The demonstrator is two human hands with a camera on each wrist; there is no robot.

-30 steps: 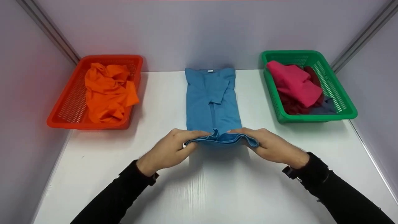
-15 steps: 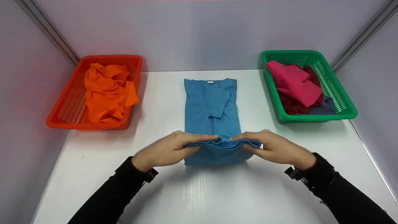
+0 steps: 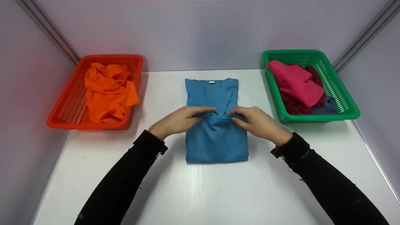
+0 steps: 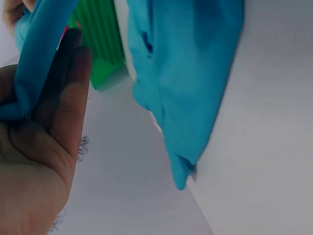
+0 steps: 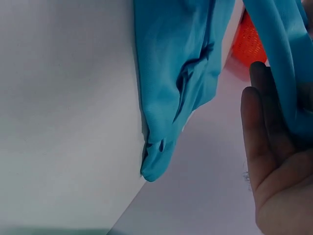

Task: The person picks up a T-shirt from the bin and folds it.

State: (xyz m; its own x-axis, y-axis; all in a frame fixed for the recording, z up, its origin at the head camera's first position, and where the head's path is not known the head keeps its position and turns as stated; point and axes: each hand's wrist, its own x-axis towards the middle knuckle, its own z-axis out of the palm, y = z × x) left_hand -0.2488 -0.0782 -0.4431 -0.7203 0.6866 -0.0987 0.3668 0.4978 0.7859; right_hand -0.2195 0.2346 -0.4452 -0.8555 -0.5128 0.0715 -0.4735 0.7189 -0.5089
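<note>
A blue shirt (image 3: 217,140) lies on the white table, narrowed into a long rectangle with its lower part doubled over toward the collar. Its collar end with a small white label faces the back wall. My left hand (image 3: 179,120) pinches the hem's left side between thumb and fingers. On the right side, my right hand (image 3: 261,123) grips the same hem the same way. In the left wrist view, a rolled edge of the shirt (image 4: 41,54) runs through the hand, beside the fingers (image 4: 73,98). The right wrist view shows the shirt's edge (image 5: 281,54) in the right hand.
An orange-red basket (image 3: 53,120) with a crumpled orange cloth (image 3: 109,93) stands at the back left. At the back right is a green basket (image 3: 318,118) holding a pink cloth (image 3: 297,82) and dark red and grey-blue cloths. Pale walls enclose the white table (image 3: 200,200).
The shirt first slid toward me. Both hands then carried the hem forward, away from me, toward the collar, laying the lower part over the middle. Baskets have stayed put.
</note>
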